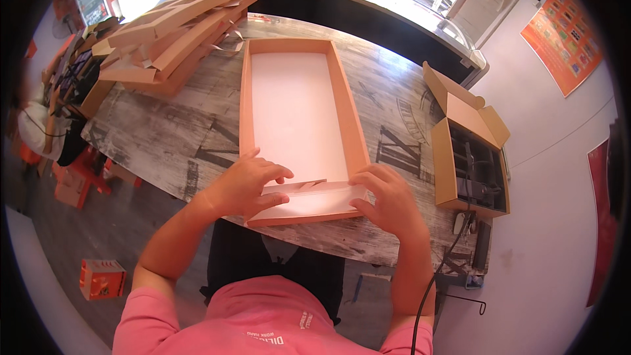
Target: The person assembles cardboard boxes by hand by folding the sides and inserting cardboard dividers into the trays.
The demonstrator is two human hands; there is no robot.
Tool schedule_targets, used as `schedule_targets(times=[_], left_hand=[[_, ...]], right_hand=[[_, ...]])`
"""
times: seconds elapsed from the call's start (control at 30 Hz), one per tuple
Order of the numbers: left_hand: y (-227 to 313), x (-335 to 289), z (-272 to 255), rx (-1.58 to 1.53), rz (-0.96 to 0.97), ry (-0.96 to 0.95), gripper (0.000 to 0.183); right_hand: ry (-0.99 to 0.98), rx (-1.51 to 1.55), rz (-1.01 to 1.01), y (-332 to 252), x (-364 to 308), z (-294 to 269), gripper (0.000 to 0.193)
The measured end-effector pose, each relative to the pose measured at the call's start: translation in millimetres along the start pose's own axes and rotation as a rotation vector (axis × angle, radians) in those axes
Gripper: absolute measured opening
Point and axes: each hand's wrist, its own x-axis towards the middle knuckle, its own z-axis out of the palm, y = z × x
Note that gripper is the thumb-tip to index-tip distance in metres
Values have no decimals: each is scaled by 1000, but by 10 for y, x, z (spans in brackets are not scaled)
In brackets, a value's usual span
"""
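Observation:
A long, shallow cardboard tray [352, 118] with a white inner bottom lies lengthwise before me on the table. Across its near end stands a cardboard strip [322, 194], pale on the side toward me, with slots along its top edge. My left hand [248, 184] reaches over the tray's left wall, its thumb and index finger on either side of the strip's left end. At the right wall, my right hand [392, 198] has bent fingers and thumb around the strip's other end. The palms hide both ends of the strip.
Several cardboard trays and dividers [177, 33] are piled at the back left of the table [210, 102]. An open cardboard box [445, 164] with dark contents stands on the right, a black cable [434, 283] running near it. An orange box [102, 279] sits on the floor.

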Motion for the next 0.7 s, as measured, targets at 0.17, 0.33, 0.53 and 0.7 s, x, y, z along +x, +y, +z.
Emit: schedule_targets(times=[0.17, 0.33, 0.53, 0.7], left_hand=[[-76, 33, 245, 24, 43, 136, 19], [-61, 13, 306, 46, -23, 277, 15], [-75, -34, 405, 14, -75, 477, 33], [-2, -90, 324, -18, -133, 444, 53]], right_hand=[[-173, 102, -35, 264, 141, 200, 27], [-155, 22, 28, 254, 205, 355, 12], [-35, -42, -14, 241, 203, 465, 6], [-30, -142, -56, 272, 217, 539, 11]])
